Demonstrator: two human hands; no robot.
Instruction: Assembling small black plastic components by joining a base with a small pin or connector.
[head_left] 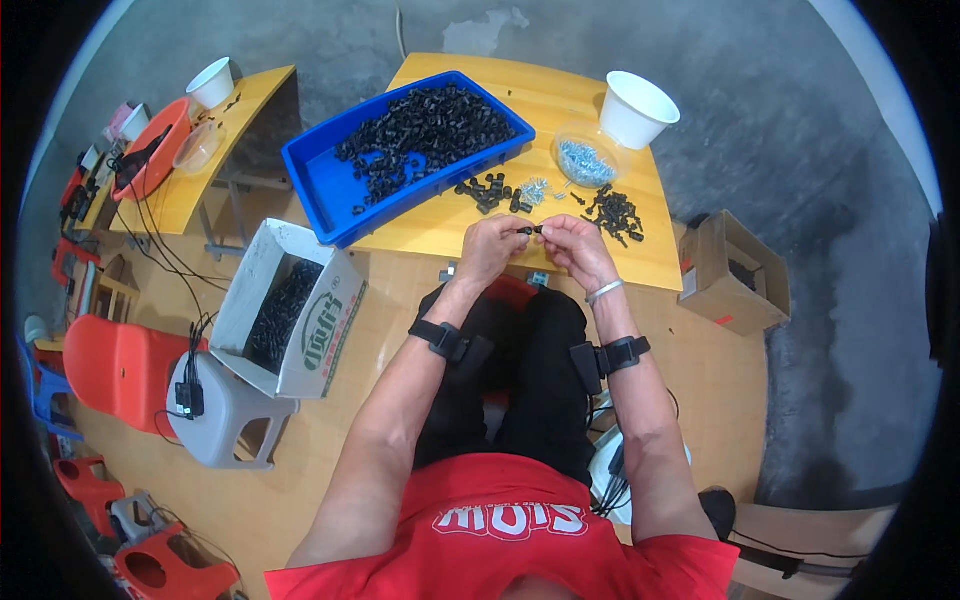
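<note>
Close together above the near edge of the yellow table point(600, 255), my two hands pinch small black parts. Between the fingertips of my left hand point(490, 250) is a small black plastic part point(524, 231). My right hand point(577, 250) grips another small black part point(539, 229), almost touching the first; whether they are joined is too small to tell. Just beyond my fingers lie loose black pieces point(487, 192) and a little heap of silvery screws point(535, 190). To the right of them spreads a pile of black screw-like parts point(616, 213).
A blue tray point(335, 232) of black parts covers the table's left side. A clear bowl point(587, 162) of screws and a white tub point(640, 110) stand at back right. A white box point(335, 330) and grey stool point(225, 415) are left; a cardboard box point(735, 270) is right.
</note>
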